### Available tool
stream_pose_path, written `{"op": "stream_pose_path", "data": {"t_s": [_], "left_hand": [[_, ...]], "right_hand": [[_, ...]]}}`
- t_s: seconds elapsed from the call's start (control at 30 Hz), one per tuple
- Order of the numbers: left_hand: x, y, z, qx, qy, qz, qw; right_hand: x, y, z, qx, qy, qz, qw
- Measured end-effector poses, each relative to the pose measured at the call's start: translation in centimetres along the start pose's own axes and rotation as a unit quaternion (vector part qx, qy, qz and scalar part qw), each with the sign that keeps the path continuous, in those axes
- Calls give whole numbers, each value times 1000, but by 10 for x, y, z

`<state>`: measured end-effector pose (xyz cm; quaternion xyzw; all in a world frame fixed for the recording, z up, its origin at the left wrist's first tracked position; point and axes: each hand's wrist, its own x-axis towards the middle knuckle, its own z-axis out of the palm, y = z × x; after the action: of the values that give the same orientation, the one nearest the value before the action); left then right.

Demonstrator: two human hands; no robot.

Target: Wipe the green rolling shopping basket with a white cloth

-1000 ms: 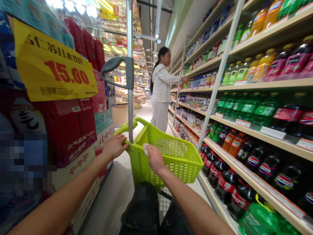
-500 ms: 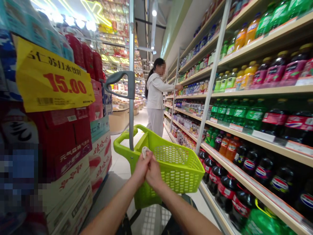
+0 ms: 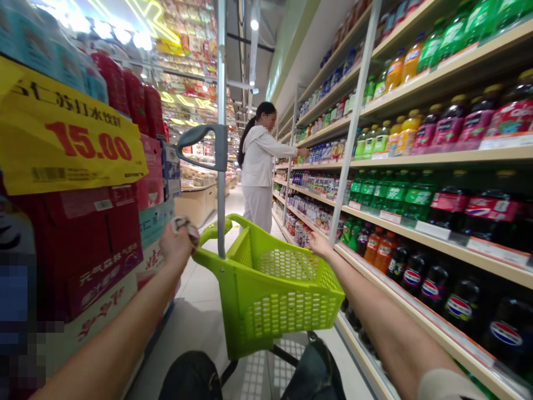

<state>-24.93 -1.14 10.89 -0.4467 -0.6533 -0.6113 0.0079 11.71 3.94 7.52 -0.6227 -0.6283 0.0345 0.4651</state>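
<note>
The left hand (image 3: 177, 244) is clenched around a small pale wad (image 3: 186, 226), paper or cloth, I cannot tell which. It hangs just left of the green basket (image 3: 266, 311), close to the near corner of the rim where the grey handle pole (image 3: 221, 183) rises. The right hand (image 3: 321, 245) is stretched well forward past the basket's right rim, just beside the foot of the slanted shelf post (image 3: 347, 155) and near the orange bottles (image 3: 377, 247). Its fingers look extended, with nothing in them. It is by far the nearer hand to the shelf; the basket lies between the two arms, its long axis running down the aisle. The fingertips are small and partly turned away. A person in white (image 3: 258, 166) stands further along.
</note>
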Motion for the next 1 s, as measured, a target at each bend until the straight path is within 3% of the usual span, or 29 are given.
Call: {"op": "stream_pose_path", "data": {"t_s": [0.07,0.1,0.2,0.37,0.43,0.5,0.57,0.63,0.7,0.77,0.87,0.93,1.0], "left_hand": [[-18,0,17,29,-74,63,995],[-28,-3,24,71,-127,136,980],[-45,-20,34,124,-137,225,957],[-36,-57,15,104,-187,324,922],[-40,-59,11,62,-166,309,935],[-47,-44,13,1,-110,238,965],[-44,-12,19,-75,-35,147,986],[-27,31,21,-136,39,129,981],[-3,70,19,-163,81,235,955],[14,87,14,-134,104,338,926],[9,63,9,-44,66,472,878],[-3,35,7,29,12,578,816],[-5,23,1,57,-25,628,776]], "right_hand": [[-34,-3,29,-35,-76,-17,996],[-54,-4,43,-50,-106,-26,993],[-104,-4,76,-89,-133,-43,986],[-130,7,83,-110,-149,-76,980],[-131,10,80,-112,-151,-86,979],[-134,11,79,-123,-141,-91,978],[-138,13,80,-137,-127,-102,977],[-141,15,81,-144,-118,-118,975],[-142,18,82,-142,-113,-131,975],[-142,21,82,-140,-106,-138,975],[-143,26,83,-133,-92,-150,975],[-144,30,85,-129,-81,-159,976],[-144,33,87,-127,-72,-162,976]]}}
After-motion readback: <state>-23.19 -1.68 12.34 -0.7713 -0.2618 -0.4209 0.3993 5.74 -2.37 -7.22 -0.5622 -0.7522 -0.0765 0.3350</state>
